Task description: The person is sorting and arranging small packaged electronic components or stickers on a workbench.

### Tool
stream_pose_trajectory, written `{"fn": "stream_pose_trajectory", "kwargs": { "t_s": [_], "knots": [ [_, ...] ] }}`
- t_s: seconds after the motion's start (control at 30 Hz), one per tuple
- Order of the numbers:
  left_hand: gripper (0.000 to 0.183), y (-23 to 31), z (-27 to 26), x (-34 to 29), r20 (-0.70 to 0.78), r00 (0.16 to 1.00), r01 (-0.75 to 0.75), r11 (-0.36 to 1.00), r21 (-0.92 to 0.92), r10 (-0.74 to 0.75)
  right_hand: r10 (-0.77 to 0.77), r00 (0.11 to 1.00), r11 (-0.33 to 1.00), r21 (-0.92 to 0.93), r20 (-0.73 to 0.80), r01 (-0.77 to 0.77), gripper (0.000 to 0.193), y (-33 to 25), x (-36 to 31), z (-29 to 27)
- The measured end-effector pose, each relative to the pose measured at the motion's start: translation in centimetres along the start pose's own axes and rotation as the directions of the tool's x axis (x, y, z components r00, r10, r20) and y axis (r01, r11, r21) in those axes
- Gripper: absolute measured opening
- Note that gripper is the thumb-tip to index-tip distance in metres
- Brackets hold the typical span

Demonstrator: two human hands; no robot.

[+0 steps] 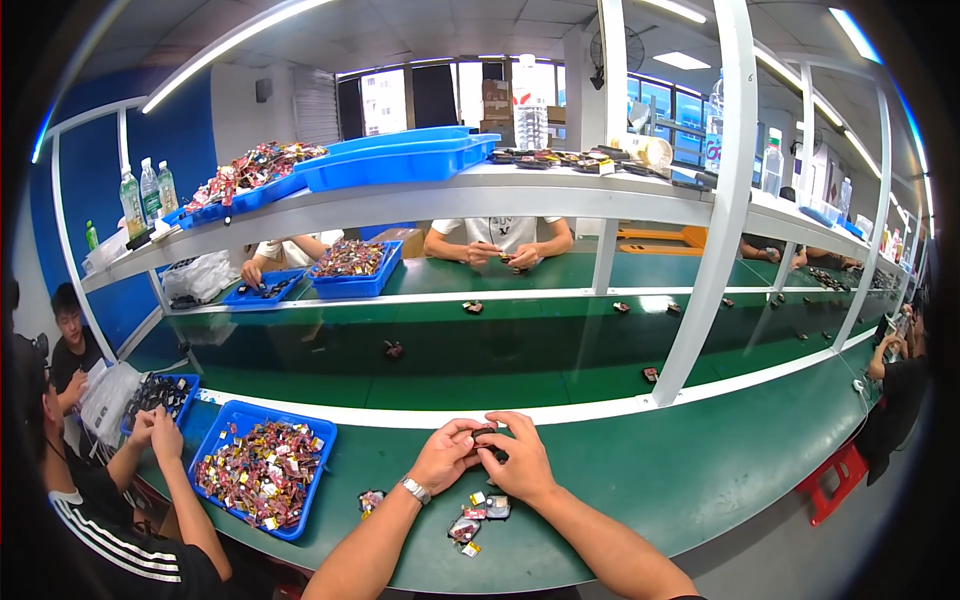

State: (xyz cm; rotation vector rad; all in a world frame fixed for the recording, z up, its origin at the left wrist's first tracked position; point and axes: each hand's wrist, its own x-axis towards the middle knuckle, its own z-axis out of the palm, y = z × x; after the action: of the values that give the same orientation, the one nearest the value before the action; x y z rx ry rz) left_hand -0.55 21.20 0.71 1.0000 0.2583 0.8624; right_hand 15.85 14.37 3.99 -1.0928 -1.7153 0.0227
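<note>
My left hand (pixel 442 462) and my right hand (pixel 520 462) meet over the green workbench, fingers closed around one small black electronic part (pixel 484 433). A bit of red shows on it; my fingers cover the rest. Just below my hands lie several similar loose pieces, among them a dark unit (pixel 497 507) and a clear-and-red piece with a yellow tab (pixel 464 530). Beside my left wrist, which wears a metal watch, sits another small cluster of parts (pixel 370 502). A blue tray (pixel 326 432) heaped with small red, white and yellow parts stands to the left.
A co-worker (pixel 120 520) in a black top handles parts at the left, by another blue tray (pixel 192 383) of black pieces. Across the green conveyor belt (pixel 520 345), dotted with parts, another person (pixel 500 238) works. A white shelf post (pixel 715 230) rises ahead right; a red stool (pixel 835 485) stands right.
</note>
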Motion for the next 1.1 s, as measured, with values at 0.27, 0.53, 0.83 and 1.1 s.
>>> {"fn": "stream_pose_trajectory", "kwargs": {
  "t_s": [0.27,0.53,0.83,1.1],
  "knots": [
    [0.025,-0.5,0.3,0.0,-0.037,0.999,-0.003,0.999,0.036,0.005,0.095,0.995,0.992,0.08,0.041,-0.098,0.021,1.3,-0.5,0.8],
    [0.025,-0.2,0.6,0.2,-0.078,0.997,0.007,1.0,0.014,-0.006,0.066,0.995,0.998,0.003,0.073,-0.067,0.019,0.9,0.0,0.6],
    [0.028,-0.4,0.2,0.2,-0.077,0.996,0.043,0.999,0.03,-0.04,0.048,0.999,0.995,-0.085,-0.019,-0.049,0.013,-0.2,0.3,0.2],
    [0.025,-0.4,0.4,0.2,-0.092,0.994,0.062,0.997,0.051,-0.057,-0.03,0.999,0.977,-0.214,-0.026,0.024,0.013,0.0,0.2,0.6]
  ]
}}
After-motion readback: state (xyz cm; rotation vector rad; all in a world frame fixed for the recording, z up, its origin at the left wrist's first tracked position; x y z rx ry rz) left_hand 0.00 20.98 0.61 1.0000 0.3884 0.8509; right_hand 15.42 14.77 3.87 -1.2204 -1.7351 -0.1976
